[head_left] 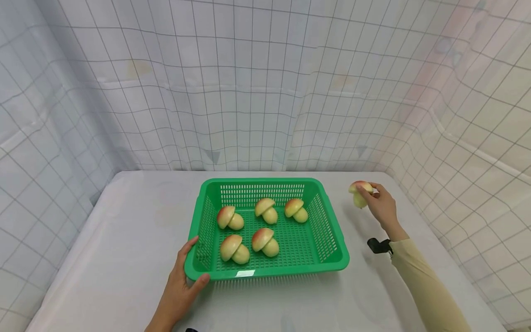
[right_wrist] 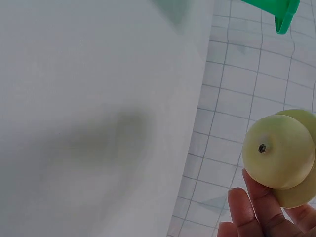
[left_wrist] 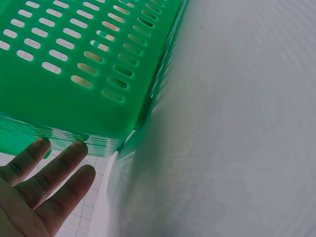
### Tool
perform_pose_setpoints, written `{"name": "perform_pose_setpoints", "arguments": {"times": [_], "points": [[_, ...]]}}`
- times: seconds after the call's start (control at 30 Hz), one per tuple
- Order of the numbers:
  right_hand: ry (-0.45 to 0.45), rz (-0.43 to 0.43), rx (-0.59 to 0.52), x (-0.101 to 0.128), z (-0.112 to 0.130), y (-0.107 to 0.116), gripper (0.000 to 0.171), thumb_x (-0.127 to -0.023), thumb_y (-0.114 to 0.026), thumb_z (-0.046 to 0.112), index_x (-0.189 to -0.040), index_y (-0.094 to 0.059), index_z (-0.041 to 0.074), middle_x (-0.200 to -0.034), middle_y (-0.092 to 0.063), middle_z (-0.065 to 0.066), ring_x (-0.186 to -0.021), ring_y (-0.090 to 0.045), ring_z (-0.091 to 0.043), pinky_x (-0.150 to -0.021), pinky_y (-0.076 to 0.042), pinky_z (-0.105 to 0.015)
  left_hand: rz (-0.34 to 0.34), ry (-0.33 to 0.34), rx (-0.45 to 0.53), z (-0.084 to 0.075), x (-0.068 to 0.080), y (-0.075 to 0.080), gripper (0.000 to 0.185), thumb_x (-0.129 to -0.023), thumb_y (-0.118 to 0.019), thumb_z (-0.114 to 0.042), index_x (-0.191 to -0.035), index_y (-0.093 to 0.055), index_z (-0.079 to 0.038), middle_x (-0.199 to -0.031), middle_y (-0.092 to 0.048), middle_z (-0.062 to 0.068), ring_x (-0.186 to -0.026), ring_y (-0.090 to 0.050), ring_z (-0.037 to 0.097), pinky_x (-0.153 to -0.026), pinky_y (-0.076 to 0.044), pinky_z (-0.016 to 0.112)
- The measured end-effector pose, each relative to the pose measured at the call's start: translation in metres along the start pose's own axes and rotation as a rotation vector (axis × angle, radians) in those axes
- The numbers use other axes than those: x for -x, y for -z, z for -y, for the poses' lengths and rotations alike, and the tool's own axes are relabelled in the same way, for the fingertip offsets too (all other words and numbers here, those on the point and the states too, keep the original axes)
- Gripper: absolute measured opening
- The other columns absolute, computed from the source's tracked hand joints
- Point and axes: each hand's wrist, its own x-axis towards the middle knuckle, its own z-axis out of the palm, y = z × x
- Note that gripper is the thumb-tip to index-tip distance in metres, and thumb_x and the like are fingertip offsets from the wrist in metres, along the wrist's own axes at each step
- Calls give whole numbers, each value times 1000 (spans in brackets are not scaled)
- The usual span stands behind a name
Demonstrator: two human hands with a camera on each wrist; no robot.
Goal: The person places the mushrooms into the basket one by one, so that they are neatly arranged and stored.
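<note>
A green plastic basket [head_left: 290, 272] stands on the white table, holding several mushroom-shaped pieces with pale yellow stems and reddish caps, one a mushroom [head_left: 265, 242] near the middle. At its front left corner, my left hand [head_left: 179, 286] rests with the thumb on the front rim and the fingers along the left side. Straight fingers [left_wrist: 69, 160] touch or nearly touch the basket's outer wall in the left wrist view. To the right of the basket, my right hand [head_left: 382, 205] pinches another mushroom [head_left: 359, 199] by its cap above the table. Its rounded stem end [right_wrist: 276, 148] faces the right wrist camera.
White cloth walls [head_left: 265, 101] with a dark grid surround the table on the back and sides. Bare white tabletop [head_left: 137, 221] lies left of the basket. A black wrist device [head_left: 378, 246] sits on the right wrist, by a pale yellow sleeve [head_left: 427, 286].
</note>
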Motion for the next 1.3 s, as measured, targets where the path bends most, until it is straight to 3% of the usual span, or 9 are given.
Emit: {"name": "perform_pose_setpoints", "arguments": {"times": [0.3, 0.9, 1.3], "points": [[29, 12, -14, 10, 21, 2, 77, -85, -53, 65, -135, -49, 7, -102, -60, -20, -83, -52, -26, -63, -40, -35, 1, 15, -7, 0, 0, 0, 84, -84, -68, -16, -150, -20, -36, -149, -29, 5, -131, -31, 13, -96, -31, 31], [131, 66, -35, 31, 49, 3, 66, -86, -57, 59, -129, -54, 10, -96, -64, -16, -79, -51, -26, -61, -39, -35, 11, 17, 5, 0, 0, 0, 83, -85, -67, -15, -150, -20, -35, -149, -28, 6, -131, -31, 16, -95, -29, 20], [186, 123, -4, 43, 65, 4, 60, -86, -60, 56, -127, -55, 13, -88, -63, -13, -76, -50, -26, -59, -38, -35, 8, 25, 6, -1, 0, 0, 82, -85, -68, -16, -149, -20, -36, -149, -28, 6, -131, -31, 16, -96, -30, 24]]}}
